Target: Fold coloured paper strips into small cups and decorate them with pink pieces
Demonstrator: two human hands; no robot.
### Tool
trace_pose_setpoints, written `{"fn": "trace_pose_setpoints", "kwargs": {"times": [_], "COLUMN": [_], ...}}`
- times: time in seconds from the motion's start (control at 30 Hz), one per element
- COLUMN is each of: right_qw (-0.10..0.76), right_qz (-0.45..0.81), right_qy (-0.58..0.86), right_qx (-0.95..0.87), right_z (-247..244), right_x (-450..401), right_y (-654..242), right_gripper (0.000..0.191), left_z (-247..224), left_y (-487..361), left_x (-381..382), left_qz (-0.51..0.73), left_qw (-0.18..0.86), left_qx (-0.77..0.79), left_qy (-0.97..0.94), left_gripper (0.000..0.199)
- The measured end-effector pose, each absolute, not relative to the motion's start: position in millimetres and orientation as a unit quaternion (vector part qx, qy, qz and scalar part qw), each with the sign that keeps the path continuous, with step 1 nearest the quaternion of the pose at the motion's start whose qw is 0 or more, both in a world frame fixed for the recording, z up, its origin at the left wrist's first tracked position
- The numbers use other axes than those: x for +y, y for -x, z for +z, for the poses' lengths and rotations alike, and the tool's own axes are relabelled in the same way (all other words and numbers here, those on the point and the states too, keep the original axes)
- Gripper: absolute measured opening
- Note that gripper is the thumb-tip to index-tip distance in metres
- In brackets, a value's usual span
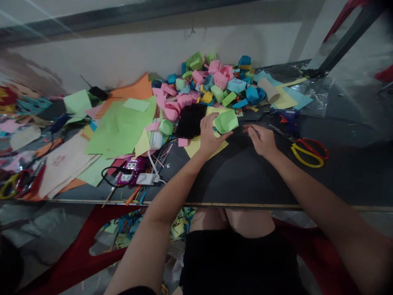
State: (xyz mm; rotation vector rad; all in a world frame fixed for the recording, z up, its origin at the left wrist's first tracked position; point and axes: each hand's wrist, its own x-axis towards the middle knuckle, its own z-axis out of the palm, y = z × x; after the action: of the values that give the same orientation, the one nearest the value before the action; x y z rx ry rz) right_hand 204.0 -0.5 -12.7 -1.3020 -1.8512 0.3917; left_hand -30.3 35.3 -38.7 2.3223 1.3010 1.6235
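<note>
My left hand (210, 135) grips a light green folded paper box (226, 121) between thumb and fingers, its open side facing up toward me. Just to the right, my right hand (260, 138) hovers over the dark tabletop with curled fingers; whether anything small is pinched in them is hidden. Beneath the left hand lies a yellow paper sheet (190, 148). A black phone (190, 121) rests left of that hand. Scissors with red and yellow handles (307, 153) and a blue glue gun (289, 119) lie to the right of my right hand.
Behind my hands stands a heap of coloured folded paper pieces (215, 82). Green sheets (119, 127), a purple glue gun (132, 170) and a white charger (147, 178) spread over the left side. A cardboard tube (269, 90) lies at the back right. Paper scraps cover the floor.
</note>
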Motion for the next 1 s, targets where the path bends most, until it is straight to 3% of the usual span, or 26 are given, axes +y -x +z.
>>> {"fn": "trace_pose_setpoints", "kwargs": {"times": [0.37,0.6,0.83,1.0], "right_qw": [0.437,0.487,0.477,0.462], "right_qz": [0.169,0.126,0.145,0.150], "right_qy": [0.512,0.515,0.510,0.505], "right_qx": [-0.720,-0.694,-0.701,-0.713], "right_z": [-17.5,-30.2,-37.4,-33.5], "right_x": [-1.3,9.5,14.7,12.5], "right_y": [-204.4,-209.4,-211.3,-208.4], "right_gripper": [0.074,0.076,0.075,0.076], "left_z": [-44.0,-49.3,-32.0,9.2], "left_y": [30.7,28.0,39.2,80.4], "left_x": [39.2,39.6,36.5,43.2], "left_qz": [0.467,0.443,0.453,0.419], "left_qw": [0.011,0.013,-0.002,-0.053], "left_qx": [0.364,0.357,0.418,0.643], "left_qy": [-0.806,-0.823,-0.787,-0.639], "left_gripper": [0.086,0.115,0.079,0.057]}}
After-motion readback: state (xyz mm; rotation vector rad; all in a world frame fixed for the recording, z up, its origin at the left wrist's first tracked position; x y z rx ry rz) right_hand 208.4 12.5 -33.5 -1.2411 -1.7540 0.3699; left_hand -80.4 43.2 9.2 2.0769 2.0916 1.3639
